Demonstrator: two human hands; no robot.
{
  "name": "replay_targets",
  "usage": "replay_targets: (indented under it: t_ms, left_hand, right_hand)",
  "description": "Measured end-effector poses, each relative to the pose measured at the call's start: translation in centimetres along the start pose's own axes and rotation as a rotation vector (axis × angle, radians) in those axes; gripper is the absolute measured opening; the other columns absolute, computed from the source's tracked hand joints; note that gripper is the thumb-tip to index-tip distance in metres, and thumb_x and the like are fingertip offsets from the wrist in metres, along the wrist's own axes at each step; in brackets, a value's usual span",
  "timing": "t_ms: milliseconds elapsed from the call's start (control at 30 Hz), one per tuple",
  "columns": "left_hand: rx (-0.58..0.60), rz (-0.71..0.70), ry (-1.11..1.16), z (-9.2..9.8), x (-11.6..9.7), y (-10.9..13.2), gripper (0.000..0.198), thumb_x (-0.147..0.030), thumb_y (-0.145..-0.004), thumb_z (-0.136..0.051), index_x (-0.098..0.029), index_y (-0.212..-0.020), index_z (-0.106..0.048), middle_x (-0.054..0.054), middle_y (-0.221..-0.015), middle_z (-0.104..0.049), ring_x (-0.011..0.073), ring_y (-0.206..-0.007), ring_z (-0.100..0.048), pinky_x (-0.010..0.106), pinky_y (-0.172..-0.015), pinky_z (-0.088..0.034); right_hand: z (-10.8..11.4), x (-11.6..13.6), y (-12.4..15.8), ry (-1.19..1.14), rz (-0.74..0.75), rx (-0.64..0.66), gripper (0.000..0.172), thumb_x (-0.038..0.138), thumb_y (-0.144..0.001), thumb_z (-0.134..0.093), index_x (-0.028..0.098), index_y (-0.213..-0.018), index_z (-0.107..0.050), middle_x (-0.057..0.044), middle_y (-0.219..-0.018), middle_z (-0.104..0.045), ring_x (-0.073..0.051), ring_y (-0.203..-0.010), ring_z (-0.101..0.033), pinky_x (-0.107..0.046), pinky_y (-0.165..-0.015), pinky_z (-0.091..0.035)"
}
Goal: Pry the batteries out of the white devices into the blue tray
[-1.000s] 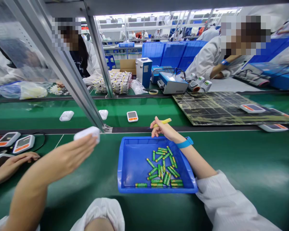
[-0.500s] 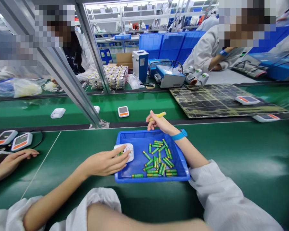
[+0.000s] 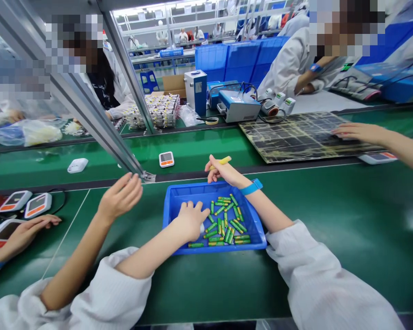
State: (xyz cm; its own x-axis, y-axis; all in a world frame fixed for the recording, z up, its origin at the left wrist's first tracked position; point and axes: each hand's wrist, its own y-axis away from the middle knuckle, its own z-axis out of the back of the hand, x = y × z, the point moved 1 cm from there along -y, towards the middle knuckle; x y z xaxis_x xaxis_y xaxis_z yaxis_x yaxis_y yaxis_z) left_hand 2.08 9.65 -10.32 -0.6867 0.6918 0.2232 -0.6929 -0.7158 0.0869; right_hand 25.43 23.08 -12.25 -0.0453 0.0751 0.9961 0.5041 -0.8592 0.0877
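My left hand [image 3: 192, 221] is over the left part of a blue tray [image 3: 174, 190], back of the hand up and fingers curled down. A small edge of a white device [image 3: 202, 228] shows under it; most is hidden. Several green batteries [image 3: 229, 231] lie loose in the tray, to the right of that hand. My right hand [image 3: 220, 170], with a blue band at the wrist, is above the tray's far edge. It is closed around a thin yellow stick [image 3: 225, 161], which looks like a pen.
A co-worker's raised hand [image 3: 121, 198] is left of the tray. Another person's hand [image 3: 365, 133] reaches from the right over a dark mat [image 3: 289, 137]. A white-and-orange device [image 3: 166, 159] lies beyond the tray. A metal post [image 3: 89, 105] slants across the left.
My left arm has swung from the bottom edge into the tray. The co-worker's hand, which held the white device there, has drawn back left without it. Another hand has appeared over the mat.
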Motion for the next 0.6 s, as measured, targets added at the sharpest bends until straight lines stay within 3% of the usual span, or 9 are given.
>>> replay_targets:
  t_ms: [100,167,233,333,467,600]
  left_hand:
    - [0.223,0.066,0.144,0.5,-3.4,-4.4,0.077,-0.027,-0.058,-0.077,-0.021,-0.130,-0.050,0.018,-0.119,-0.061,0.0315,-0.096,-0.066,0.037,-0.071,-0.053]
    - [0.385,0.178,0.413,1.3,-3.6,-5.8,0.081,-0.029,-0.055,-0.077,-0.017,-0.129,-0.048,0.017,-0.112,-0.060,0.0303,-0.093,-0.063,0.035,-0.070,-0.051]
    - [0.420,0.215,0.733,2.5,-2.6,-6.1,0.076,-0.029,-0.056,-0.076,-0.017,-0.125,-0.048,0.012,-0.107,-0.059,0.0269,-0.092,-0.060,0.034,-0.073,-0.049]
    - [0.315,0.156,1.327,4.1,-0.8,-5.8,0.081,-0.026,-0.054,-0.081,-0.022,-0.128,-0.046,0.007,-0.109,-0.058,0.0200,-0.089,-0.057,0.031,-0.074,-0.049]
    - [0.001,0.099,2.151,4.5,-1.1,-6.5,0.088,-0.032,-0.053,-0.087,-0.022,-0.132,-0.048,0.009,-0.118,-0.060,0.0190,-0.095,-0.060,0.030,-0.081,-0.050]
    - [-0.157,0.230,2.587,3.1,-2.8,-7.8,0.077,-0.051,-0.052,-0.088,-0.012,-0.113,-0.062,0.008,-0.091,-0.067,0.0168,-0.079,-0.063,0.030,-0.074,-0.054]
  right_hand:
    - [0.0,-0.1,-0.1,-0.003,0.029,0.005,0.064,0.079,-0.080,-0.041,0.017,-0.076,-0.055,-0.005,-0.050,-0.065,-0.010,-0.043,-0.051,-0.020,-0.046,-0.041]
    - [0.1,-0.3,-0.2,-0.017,0.036,0.003,0.066,0.081,-0.079,-0.041,0.017,-0.077,-0.056,-0.005,-0.050,-0.065,-0.010,-0.042,-0.051,-0.019,-0.045,-0.041]
    - [0.1,-0.3,-0.3,-0.049,0.045,-0.013,0.067,0.082,-0.079,-0.040,0.017,-0.079,-0.057,-0.005,-0.051,-0.066,-0.011,-0.042,-0.052,-0.020,-0.045,-0.042]
    - [0.3,0.0,-0.4,-0.165,0.072,-0.103,0.069,0.081,-0.080,-0.039,0.017,-0.084,-0.061,-0.006,-0.055,-0.066,-0.011,-0.044,-0.054,-0.021,-0.046,-0.044]
    - [0.8,2.0,0.4,-0.478,0.103,-0.256,0.062,0.076,-0.083,-0.043,0.017,-0.084,-0.064,0.001,-0.052,-0.056,-0.008,-0.041,-0.044,-0.022,-0.049,-0.047]
    - [0.4,5.2,3.5,-0.803,0.126,-0.197,0.034,0.051,-0.087,-0.062,0.020,-0.075,-0.056,0.009,-0.048,-0.038,-0.005,-0.039,-0.032,-0.016,-0.042,-0.039]
